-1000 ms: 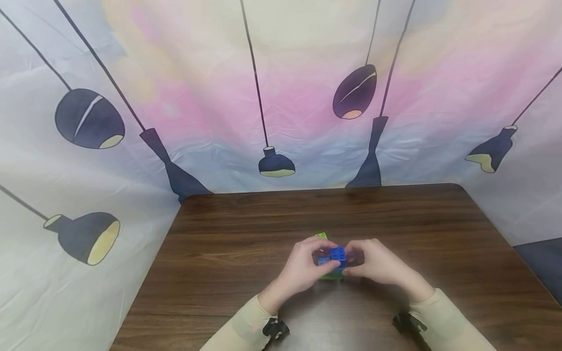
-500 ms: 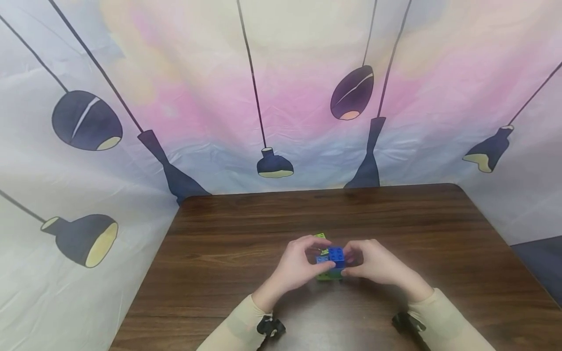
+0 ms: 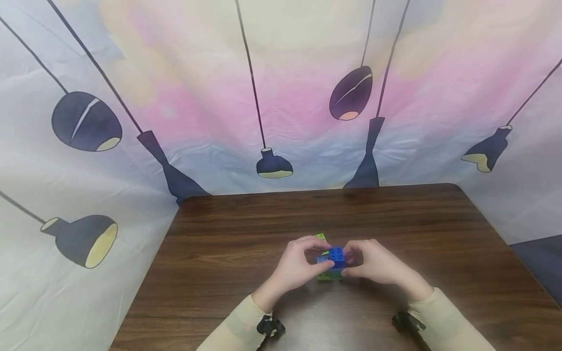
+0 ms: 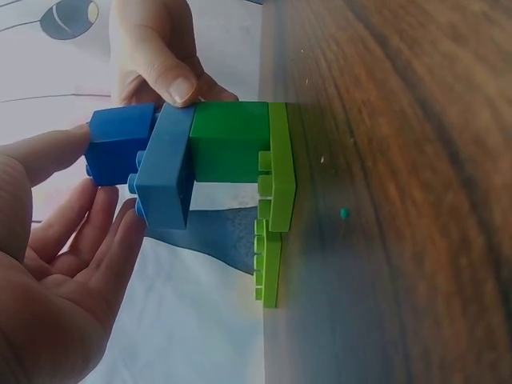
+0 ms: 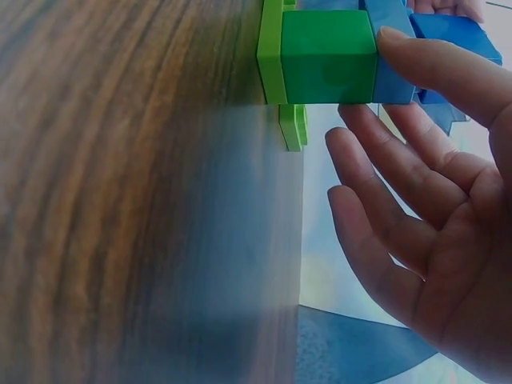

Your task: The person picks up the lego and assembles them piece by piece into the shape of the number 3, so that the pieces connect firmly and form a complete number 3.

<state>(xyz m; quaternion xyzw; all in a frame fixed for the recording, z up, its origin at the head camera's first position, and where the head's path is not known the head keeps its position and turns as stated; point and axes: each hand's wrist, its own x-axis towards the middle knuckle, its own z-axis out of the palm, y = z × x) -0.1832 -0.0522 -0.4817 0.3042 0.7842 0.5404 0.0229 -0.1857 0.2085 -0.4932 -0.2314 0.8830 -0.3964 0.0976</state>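
Brown wood-grain table [image 3: 219, 239], lamp-print cloth [image 3: 197, 63] behind, fingers [image 3: 315, 242] partly hiding stacked blocks [image 3: 336, 257]

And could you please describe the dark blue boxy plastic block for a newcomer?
On the brown wood-grained table, find the green-and-blue plastic block structure. The dark blue boxy block is highest, above the light blue plastic block; its deeper blue sets it apart.

two hands [image 3: 291, 269] [image 3: 381, 263], three bricks [image 4: 120, 144] [image 4: 165, 160] [image 4: 230, 142], two lime plates [image 4: 282, 172] [image 4: 272, 272], one table [image 3: 228, 234]
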